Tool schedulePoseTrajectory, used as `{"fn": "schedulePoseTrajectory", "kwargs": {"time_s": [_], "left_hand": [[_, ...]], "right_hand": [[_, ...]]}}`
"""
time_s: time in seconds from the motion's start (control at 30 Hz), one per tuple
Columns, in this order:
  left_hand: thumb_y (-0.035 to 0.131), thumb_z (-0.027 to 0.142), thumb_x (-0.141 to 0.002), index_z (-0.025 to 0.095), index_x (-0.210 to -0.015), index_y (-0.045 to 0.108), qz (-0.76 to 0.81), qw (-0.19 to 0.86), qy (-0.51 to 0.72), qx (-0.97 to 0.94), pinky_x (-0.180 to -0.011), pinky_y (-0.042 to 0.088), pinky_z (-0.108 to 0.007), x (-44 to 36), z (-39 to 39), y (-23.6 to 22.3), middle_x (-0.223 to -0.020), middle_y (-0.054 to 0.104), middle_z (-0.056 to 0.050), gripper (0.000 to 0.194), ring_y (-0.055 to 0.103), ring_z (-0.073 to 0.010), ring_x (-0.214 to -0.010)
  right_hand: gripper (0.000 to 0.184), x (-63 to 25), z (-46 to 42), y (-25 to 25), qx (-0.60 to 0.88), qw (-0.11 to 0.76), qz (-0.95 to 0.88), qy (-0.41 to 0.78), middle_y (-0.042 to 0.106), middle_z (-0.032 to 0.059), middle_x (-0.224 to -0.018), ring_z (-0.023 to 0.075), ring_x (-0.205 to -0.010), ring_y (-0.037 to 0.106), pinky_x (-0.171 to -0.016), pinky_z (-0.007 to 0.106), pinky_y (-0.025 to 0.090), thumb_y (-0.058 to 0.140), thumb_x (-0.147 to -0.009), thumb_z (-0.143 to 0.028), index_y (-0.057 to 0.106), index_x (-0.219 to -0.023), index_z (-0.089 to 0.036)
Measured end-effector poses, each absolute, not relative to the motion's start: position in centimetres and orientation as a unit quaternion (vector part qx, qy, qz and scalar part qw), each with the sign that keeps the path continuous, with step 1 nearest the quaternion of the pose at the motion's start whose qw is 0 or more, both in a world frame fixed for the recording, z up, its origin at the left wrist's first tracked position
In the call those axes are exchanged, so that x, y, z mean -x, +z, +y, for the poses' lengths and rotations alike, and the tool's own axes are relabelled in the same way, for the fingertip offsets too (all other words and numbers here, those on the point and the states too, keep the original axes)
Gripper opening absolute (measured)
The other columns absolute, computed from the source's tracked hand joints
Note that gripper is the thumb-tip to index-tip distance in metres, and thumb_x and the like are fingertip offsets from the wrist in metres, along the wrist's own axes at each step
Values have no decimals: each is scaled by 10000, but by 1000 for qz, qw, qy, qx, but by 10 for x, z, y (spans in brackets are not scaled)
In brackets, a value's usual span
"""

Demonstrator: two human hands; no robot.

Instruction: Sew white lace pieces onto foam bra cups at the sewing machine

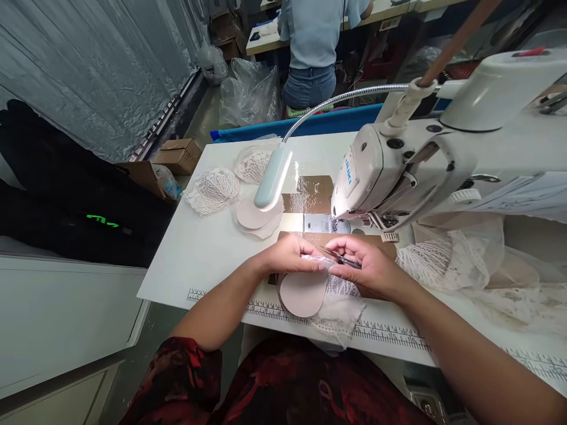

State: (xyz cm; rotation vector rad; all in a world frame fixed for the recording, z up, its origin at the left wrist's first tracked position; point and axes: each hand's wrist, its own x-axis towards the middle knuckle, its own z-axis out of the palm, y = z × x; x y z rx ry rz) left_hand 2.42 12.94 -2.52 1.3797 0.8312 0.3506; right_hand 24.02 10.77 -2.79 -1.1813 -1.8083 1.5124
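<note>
Just in front of the sewing machine's needle area, my left hand (295, 255) is closed, pinching the edge of a white lace cup piece (343, 287). A smooth beige round pad (303, 293) belongs to or lies against that piece, hanging below my fingers over the table's printed ruler. My right hand (367, 262) is closed around dark-handled thread snips (348, 260), their pointed tips aimed left toward my left fingers. Its fingertips also meet the fabric edge. Exactly where the tips touch the cloth is too small to tell.
The white sewing machine (361, 171) stands at right, with a lamp (273, 177) on a bendy arm reaching left. More lace cups (215, 190) and a round pad (257, 212) lie at left; lace and mesh pieces (447, 260) lie at right. Another person (312, 47) sits beyond.
</note>
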Motion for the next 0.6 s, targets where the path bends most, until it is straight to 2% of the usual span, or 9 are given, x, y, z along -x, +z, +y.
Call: {"fn": "schedulePoseTrajectory", "kwargs": {"time_s": [0.13,0.3,0.43,0.6], "left_hand": [[713,393,-732,108,-900,693,348,682,131,-630,-560,381,-185,-20,131,-23,-735,603,-9,331,505,-89,-638],[693,382,-736,116,-762,609,398,634,122,-652,-486,288,-171,-5,137,-15,-624,465,41,280,387,-57,-552],[660,384,-754,119,-755,582,409,632,129,-645,-533,322,-187,1,139,-12,-657,487,25,276,422,-73,-594],[668,361,-751,113,-838,615,410,659,137,-615,-587,358,-206,1,140,-14,-724,531,3,267,466,-88,-644]], "right_hand": [[285,-237,106,-32,462,221,-664,546,606,17,-799,173,-750,568,-663,303,464,594,-807,-461,626,-941,-212],[268,-240,105,-33,482,226,-671,516,636,23,-806,173,-740,575,-655,296,456,578,-814,-447,646,-879,-196],[261,-243,105,-29,505,229,-670,494,666,33,-821,190,-751,602,-664,313,475,566,-814,-432,658,-857,-191],[264,-244,106,-30,522,261,-666,465,686,42,-828,200,-747,625,-681,340,506,556,-818,-429,660,-879,-194]]}}
